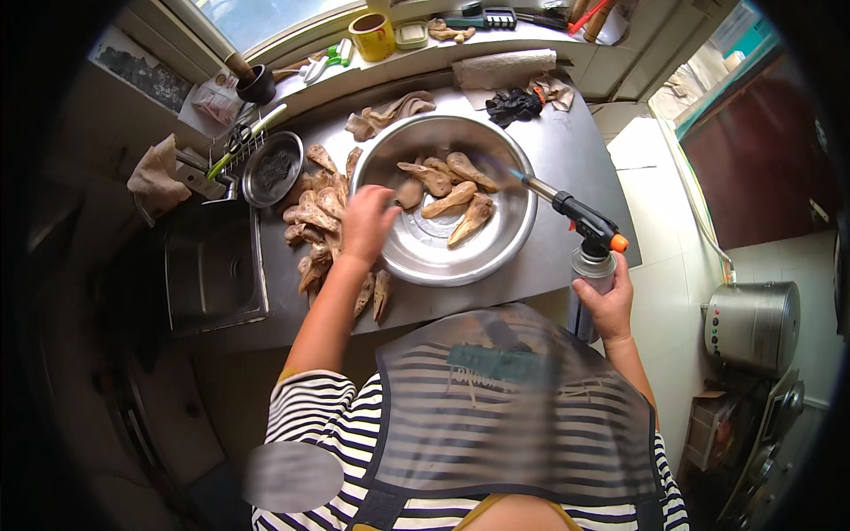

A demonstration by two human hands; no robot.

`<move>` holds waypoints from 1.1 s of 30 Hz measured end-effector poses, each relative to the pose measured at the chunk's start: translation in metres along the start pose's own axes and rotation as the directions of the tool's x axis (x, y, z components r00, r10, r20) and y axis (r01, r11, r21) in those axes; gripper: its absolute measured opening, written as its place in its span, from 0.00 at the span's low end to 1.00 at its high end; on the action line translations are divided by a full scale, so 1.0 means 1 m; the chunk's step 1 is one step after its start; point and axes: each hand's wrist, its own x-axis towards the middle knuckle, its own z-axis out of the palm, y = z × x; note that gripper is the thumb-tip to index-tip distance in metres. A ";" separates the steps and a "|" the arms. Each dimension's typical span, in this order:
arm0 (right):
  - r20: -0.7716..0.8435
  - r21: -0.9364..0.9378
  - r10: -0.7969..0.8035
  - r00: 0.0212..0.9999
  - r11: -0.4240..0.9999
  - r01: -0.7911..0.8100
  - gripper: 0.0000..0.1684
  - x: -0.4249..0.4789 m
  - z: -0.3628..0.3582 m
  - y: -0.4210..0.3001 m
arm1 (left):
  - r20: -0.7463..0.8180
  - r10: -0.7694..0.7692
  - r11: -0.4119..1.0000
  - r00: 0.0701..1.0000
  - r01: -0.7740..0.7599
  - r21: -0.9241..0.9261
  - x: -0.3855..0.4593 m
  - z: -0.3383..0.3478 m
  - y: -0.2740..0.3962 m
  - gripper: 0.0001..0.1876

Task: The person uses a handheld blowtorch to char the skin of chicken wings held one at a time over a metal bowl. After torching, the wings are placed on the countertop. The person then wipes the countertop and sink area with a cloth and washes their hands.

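A butane torch (584,222) with a black head and orange knob is gripped by its gas can in my right hand (607,302). Its nozzle points over the right rim of a large stainless steel basin (451,269), with a small blue flame at the tip. Several plucked duck heads (473,218) lie inside the basin, bills showing on some. My left hand (368,222), slightly blurred, reaches over the basin's left rim with thumb and fingers apart, close to one head. Beneath and beside that forearm, more duck heads (322,216) are heaped on the steel table.
Left of the heap are a sink (212,265) and a steel bowl (273,169) holding dark scouring wool. Cloths (392,113), a black glove (514,106) and a paper roll (505,68) lie behind the basin. A yellow tape roll (372,38) stands on the sill.
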 end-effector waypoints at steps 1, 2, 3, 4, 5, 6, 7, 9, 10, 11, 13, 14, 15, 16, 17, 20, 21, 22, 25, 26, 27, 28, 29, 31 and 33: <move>-0.029 0.024 0.004 1.000 1.000 -0.004 0.37 -0.002 0.000 -0.002 | -0.006 0.148 0.985 0.989 -0.147 0.089 0.005 0.022 0.000 0.15; -0.055 0.032 -0.013 0.998 0.999 0.015 0.37 -0.004 0.000 -0.004 | 0.152 0.063 0.982 0.986 -0.088 0.164 0.011 0.040 0.005 0.16; -0.073 0.026 -0.023 0.997 0.999 0.025 0.37 -0.006 -0.002 -0.003 | 0.310 -0.005 0.975 0.951 -0.065 0.214 0.021 0.058 0.007 0.17; -0.085 0.020 -0.034 0.996 0.999 0.035 0.37 -0.007 -0.004 -0.003 | 0.373 -0.064 0.955 0.926 -0.052 0.293 0.028 0.073 0.009 0.18; -0.096 0.014 -0.045 0.994 0.999 0.046 0.38 -0.008 -0.006 -0.004 | 0.428 -0.128 0.928 0.895 -0.045 0.371 0.033 0.086 0.011 0.18; -0.104 0.017 -0.046 0.993 0.999 0.048 0.37 -0.010 -0.008 -0.003 | 0.430 -0.148 0.914 0.891 -0.043 0.404 0.037 0.094 0.015 0.18; -0.111 0.019 -0.047 0.993 0.999 0.049 0.37 -0.011 -0.009 -0.003 | 0.430 -0.170 0.898 0.887 -0.040 0.437 0.040 0.101 0.019 0.17; -0.122 0.025 -0.050 0.991 0.998 0.053 0.37 -0.015 -0.011 -0.002 | 0.431 -0.195 0.875 0.881 -0.043 0.483 0.043 0.113 0.021 0.16; -0.124 0.029 -0.051 0.991 0.998 0.055 0.37 -0.016 -0.011 -0.001 | 0.432 -0.199 0.867 0.880 -0.048 0.496 0.043 0.118 0.020 0.16; -0.125 0.033 -0.053 0.991 0.998 0.058 0.37 -0.017 -0.011 -0.001 | 0.433 -0.204 0.859 0.878 -0.051 0.509 0.042 0.121 0.018 0.16; -0.123 0.045 -0.042 0.992 0.998 0.048 0.38 -0.019 -0.009 -0.002 | 0.406 -0.169 0.903 0.898 -0.024 0.429 0.039 0.122 0.020 0.13; -0.119 0.051 -0.037 0.992 0.998 0.043 0.38 -0.019 -0.009 -0.003 | 0.396 -0.177 0.932 0.901 0.025 0.360 0.038 0.120 0.020 0.13; -0.117 0.042 -0.037 0.992 0.998 0.042 0.38 -0.019 -0.010 -0.002 | 0.388 -0.185 0.955 0.903 0.073 0.287 0.038 0.117 0.020 0.13; -0.114 0.032 -0.038 0.993 0.999 0.042 0.38 -0.018 -0.010 -0.001 | 0.380 -0.195 0.970 0.904 0.121 0.211 0.037 0.114 0.019 0.13; -0.110 0.022 -0.039 0.993 0.999 0.041 0.39 -0.017 -0.010 0.002 | 0.482 -0.271 0.957 0.833 0.286 0.044 0.039 0.110 0.014 0.12; -0.053 0.046 -0.028 0.998 0.998 0.030 0.40 -0.010 -0.009 0.008 | 0.673 -0.361 0.604 0.645 0.712 -0.358 0.044 0.096 0.013 0.08; -0.038 0.050 -0.032 0.999 0.998 0.034 0.40 -0.008 -0.008 0.009 | 0.667 -0.390 0.497 0.635 0.755 -0.428 0.040 0.091 0.014 0.07; -0.011 0.048 -0.023 1.000 0.999 0.023 0.39 -0.006 -0.008 0.009 | 0.663 -0.417 0.383 0.622 0.782 -0.492 0.037 0.087 0.014 0.07; 0.075 -0.006 -0.059 0.995 0.998 0.060 0.38 -0.001 -0.004 0.002 | 0.638 -0.477 0.299 0.605 0.794 -0.530 0.026 0.076 0.012 0.07; 0.085 -0.012 -0.068 0.994 0.998 0.069 0.37 0.001 -0.001 0.003 | 0.613 -0.501 0.337 0.611 0.790 -0.512 0.025 0.080 0.008 0.08; 0.095 -0.016 -0.068 0.993 0.997 0.070 0.37 0.003 0.000 0.003 | 0.589 -0.524 0.371 0.615 0.787 -0.493 0.023 0.082 0.007 0.08; 0.104 -0.021 -0.068 0.992 0.997 0.071 0.37 0.005 0.001 0.003 | 0.599 -0.527 0.436 0.603 0.797 -0.418 0.022 0.085 0.008 0.12; 0.112 -0.025 -0.069 0.991 0.997 0.072 0.37 0.005 0.002 0.003 | 0.566 -0.522 0.506 0.638 0.766 -0.397 0.021 0.088 0.009 0.13; 0.089 -0.012 -0.076 0.993 0.997 0.077 0.38 0.007 0.002 0.000 | 0.500 -0.499 0.638 0.707 0.691 -0.339 0.019 0.094 0.008 0.13; 0.041 0.014 -0.066 0.997 0.998 0.066 0.38 0.005 0.000 -0.001 | 0.499 -0.476 0.731 0.724 0.641 -0.234 0.017 0.100 0.002 0.14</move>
